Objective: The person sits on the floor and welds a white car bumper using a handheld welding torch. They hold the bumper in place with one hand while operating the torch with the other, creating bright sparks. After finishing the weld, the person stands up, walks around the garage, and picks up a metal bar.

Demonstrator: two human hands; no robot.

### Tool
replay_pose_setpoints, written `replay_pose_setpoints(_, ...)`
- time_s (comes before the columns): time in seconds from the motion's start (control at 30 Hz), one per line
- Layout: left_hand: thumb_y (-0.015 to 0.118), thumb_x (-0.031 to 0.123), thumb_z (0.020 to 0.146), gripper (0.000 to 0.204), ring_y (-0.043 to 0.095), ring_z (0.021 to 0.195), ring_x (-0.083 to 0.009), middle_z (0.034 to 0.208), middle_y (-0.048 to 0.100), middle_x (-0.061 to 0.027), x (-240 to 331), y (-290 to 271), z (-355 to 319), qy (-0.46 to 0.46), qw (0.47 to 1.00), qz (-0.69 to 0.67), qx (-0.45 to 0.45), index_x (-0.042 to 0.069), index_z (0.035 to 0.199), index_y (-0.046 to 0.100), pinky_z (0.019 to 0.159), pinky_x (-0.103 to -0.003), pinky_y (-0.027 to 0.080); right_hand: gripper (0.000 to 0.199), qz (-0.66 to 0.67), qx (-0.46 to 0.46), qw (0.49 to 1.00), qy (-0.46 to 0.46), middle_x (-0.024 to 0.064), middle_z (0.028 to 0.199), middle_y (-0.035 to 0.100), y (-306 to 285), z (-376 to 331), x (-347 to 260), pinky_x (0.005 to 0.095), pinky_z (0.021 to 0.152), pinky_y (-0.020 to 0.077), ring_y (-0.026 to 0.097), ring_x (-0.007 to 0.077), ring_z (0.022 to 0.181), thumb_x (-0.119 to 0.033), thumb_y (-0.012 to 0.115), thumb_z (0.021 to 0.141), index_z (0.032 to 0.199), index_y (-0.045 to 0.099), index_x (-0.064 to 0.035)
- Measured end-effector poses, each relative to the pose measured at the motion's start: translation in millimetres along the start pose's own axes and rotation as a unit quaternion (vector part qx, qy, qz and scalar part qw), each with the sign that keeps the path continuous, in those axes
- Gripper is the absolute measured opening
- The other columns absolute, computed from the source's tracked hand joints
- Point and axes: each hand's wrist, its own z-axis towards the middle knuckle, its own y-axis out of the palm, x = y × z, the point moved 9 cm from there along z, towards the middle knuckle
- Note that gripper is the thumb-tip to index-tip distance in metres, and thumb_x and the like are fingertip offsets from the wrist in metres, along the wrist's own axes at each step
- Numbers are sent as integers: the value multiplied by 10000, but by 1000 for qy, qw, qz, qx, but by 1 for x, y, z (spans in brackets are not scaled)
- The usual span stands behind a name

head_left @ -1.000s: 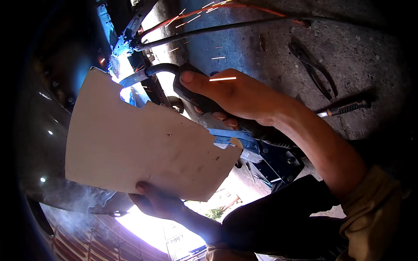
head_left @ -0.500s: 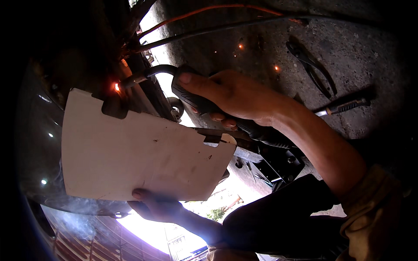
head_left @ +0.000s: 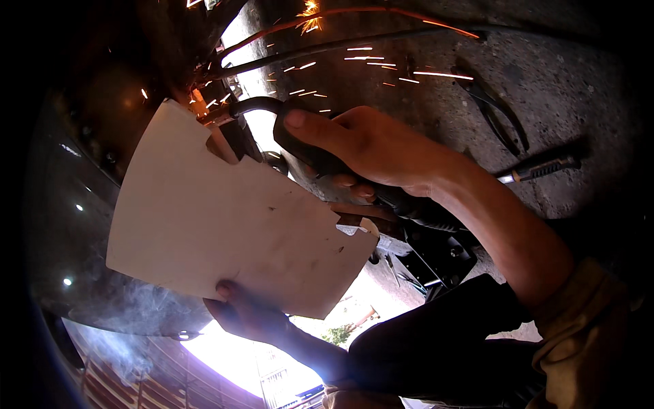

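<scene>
My right hand (head_left: 385, 146) is wrapped round the black handle of a welding torch (head_left: 300, 144), thumb on top. The torch's curved neck points left, its tip partly hidden behind the top edge of a white sheet (head_left: 225, 215). Bright sparks spray from near the tip, beside a glowing orange strip of metal (head_left: 198, 102). My left hand (head_left: 248, 317) grips the sheet's lower edge, with the thumb on its face and the other fingers out of sight behind. Notches are cut into the sheet's upper edge, and it tilts up toward the torch tip.
Black-handled pliers (head_left: 494, 116) and a tool with a dark grip (head_left: 545, 168) lie on the concrete floor at right. An orange cable (head_left: 354, 9) and a dark cable (head_left: 340, 52) cross the top. A dark curved panel (head_left: 61, 238) stands at left, with smoke below.
The white sheet has tilted, its upper left corner moving up and right toward the torch tip. Many more sparks now fly across the top. The torch has shifted only slightly.
</scene>
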Motion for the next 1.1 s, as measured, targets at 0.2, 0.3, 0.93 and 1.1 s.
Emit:
replay_pose_setpoints(0.2,524,259,995,427,586,983,-209,1144,600,-152,-2,2,1,0,1000,17,-12,-31,1307,493,847,-362,502,722,20,-16,1000,-16,23,522,497,4,1,-3,223,388,376,468,94,383,-733,513,845,713,596,-28)
replay_pose_setpoints(0.3,523,257,996,417,586,989,-207,1144,602,-150,-1,1,2,4,1000,25,-14,-26,1302,499,858,-366,499,701,39,-10,999,-27,15,461,468,5,0,-9,255,382,350,458,101,358,-693,500,881,612,581,-50)
replay_pose_setpoints(0.93,517,308,989,453,571,1028,-266,1174,565,-197,1,-13,1,15,996,-30,81,-53,1261,479,864,-414,502,698,90,-2,996,-9,36,653,573,-1,3,7,240,393,353,449,84,470,-689,507,881,835,664,-11)
replay_pose_setpoints(1.1,534,294,984,445,570,1031,-263,1173,567,-193,2,-11,-1,14,997,-15,80,-53,1259,482,868,-407,502,666,84,-20,996,5,21,544,500,3,1,4,237,390,327,417,75,419,-683,497,892,747,612,-43)
